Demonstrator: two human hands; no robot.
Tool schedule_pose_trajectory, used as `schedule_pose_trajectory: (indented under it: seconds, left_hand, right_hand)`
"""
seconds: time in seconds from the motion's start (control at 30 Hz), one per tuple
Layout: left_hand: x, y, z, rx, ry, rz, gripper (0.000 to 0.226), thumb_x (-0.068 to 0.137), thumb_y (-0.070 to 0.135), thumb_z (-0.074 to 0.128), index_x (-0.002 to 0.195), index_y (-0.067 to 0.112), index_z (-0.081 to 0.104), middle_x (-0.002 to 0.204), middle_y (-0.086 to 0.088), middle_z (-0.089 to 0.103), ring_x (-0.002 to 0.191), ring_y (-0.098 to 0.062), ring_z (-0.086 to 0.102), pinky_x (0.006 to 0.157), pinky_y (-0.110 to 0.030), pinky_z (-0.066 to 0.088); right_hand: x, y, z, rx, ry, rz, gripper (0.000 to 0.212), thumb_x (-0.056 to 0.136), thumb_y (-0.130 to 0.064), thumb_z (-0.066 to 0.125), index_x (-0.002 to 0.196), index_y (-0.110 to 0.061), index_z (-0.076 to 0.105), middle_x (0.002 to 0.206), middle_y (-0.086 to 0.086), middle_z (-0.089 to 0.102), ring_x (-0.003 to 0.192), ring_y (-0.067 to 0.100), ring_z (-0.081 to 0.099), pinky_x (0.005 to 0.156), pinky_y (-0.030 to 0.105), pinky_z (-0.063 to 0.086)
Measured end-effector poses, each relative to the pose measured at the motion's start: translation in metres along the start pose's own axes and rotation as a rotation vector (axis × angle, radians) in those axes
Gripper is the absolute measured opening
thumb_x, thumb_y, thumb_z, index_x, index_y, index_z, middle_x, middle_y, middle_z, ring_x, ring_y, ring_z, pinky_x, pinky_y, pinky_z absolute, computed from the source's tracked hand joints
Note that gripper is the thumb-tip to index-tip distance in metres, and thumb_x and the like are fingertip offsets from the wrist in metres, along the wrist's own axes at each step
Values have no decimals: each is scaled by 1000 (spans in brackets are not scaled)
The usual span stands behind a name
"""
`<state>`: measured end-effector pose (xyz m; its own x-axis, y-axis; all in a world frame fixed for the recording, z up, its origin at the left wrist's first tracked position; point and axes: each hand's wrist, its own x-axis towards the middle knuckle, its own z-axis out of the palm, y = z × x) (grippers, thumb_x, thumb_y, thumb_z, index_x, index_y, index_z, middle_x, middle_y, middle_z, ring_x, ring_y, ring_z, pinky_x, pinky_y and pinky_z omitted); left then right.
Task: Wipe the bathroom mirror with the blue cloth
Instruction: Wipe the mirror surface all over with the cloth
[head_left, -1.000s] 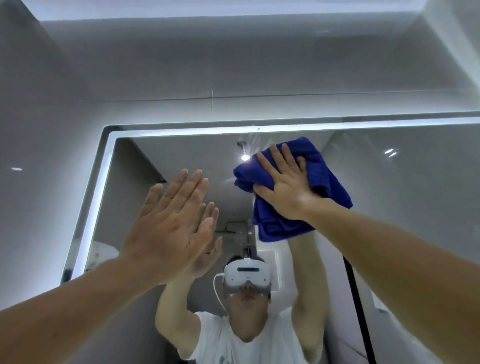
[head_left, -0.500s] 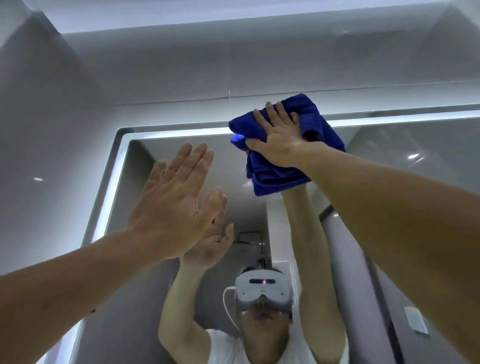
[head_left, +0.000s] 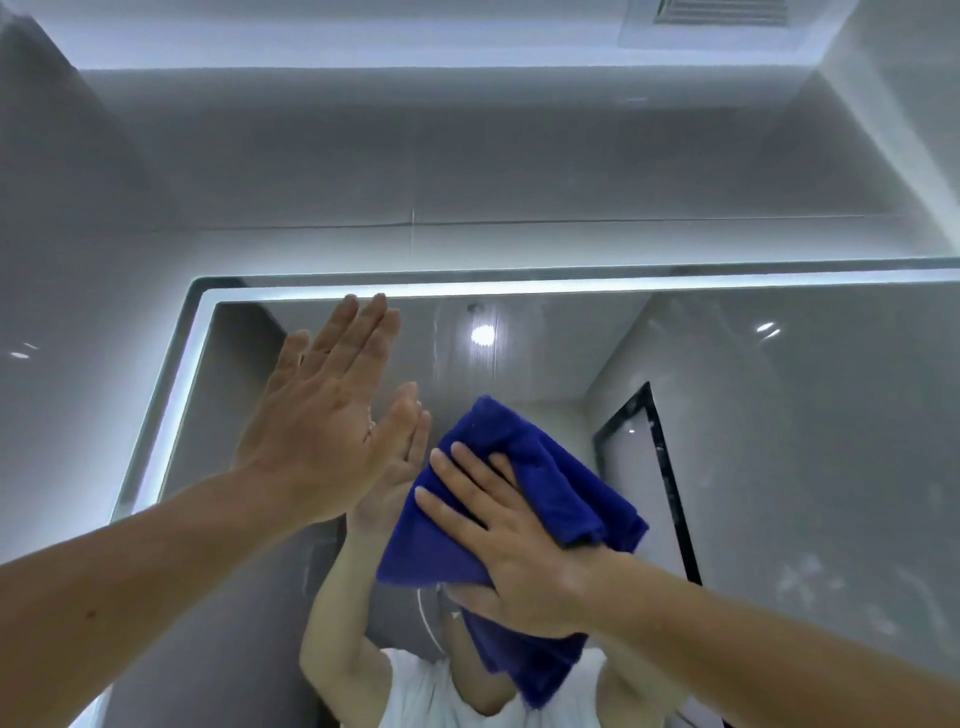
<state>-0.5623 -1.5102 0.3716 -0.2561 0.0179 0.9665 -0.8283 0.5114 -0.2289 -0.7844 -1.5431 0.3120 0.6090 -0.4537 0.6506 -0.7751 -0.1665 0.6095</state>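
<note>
Right hand (head_left: 519, 551), grip flat-fingered, presses the blue cloth (head_left: 550, 478) against the mirror (head_left: 779, 415) centre (streaks (head_left: 810, 577) lie rightward); left hand (head_left: 322, 441) rests flat, empty, upper-left.

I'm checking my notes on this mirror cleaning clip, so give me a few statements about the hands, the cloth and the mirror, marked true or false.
The right hand presses the blue cloth against the mirror. True.
The left hand holds a spray bottle. False: it holds nothing, fingers straight.
The blue cloth covers the mirror's top left corner. False: it sits lower, right of the left hand.
A lit strip runs along the mirror's edge. True.
</note>
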Motion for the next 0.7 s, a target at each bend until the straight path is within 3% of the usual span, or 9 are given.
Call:
schedule_pose_trajectory:
  seconds: [0.13,0.33,0.43,0.6,0.7]
  left_hand:
    - [-4,-2,-2,38,-22,33,75,85,63,-3,152,29,-8,159,17,-15,144,3,-23,121,-31,-11]
    - [-3,-9,-8,84,-14,17,81,82,66,-5,155,31,-6,153,22,-23,136,8,-33,115,-25,-20]
    - [-8,-24,-10,85,0,27,71,90,63,2,154,33,-7,152,24,-23,138,8,-31,115,-25,-21]
    - [-9,-15,87,332,-444,-168,61,107,40,9,151,14,-25,159,-3,-30,148,-20,-24,123,-43,-3]
    - [-12,-40,56,315,-262,-80,64,103,48,9,153,21,-22,159,4,-30,147,-15,-26,123,-42,-3]
  right_hand:
    - [4,42,-23,-104,12,-117,69,99,-54,33,151,-42,-11,159,-14,-24,143,7,-31,114,34,-26]
    - [76,92,-61,2,180,361,69,99,-55,33,154,-38,-5,162,-3,-20,146,16,-24,112,35,-22]
    - [116,100,-76,7,202,549,78,93,-69,28,154,-35,-7,161,3,-22,146,25,-25,114,46,-17]
    - [158,93,-83,-3,235,672,92,82,-85,16,154,-33,-10,161,7,-23,144,33,-28,113,56,-18]
    - [151,88,-74,-68,285,554,86,85,-82,16,154,-35,-8,162,3,-20,145,34,-26,111,55,-20]
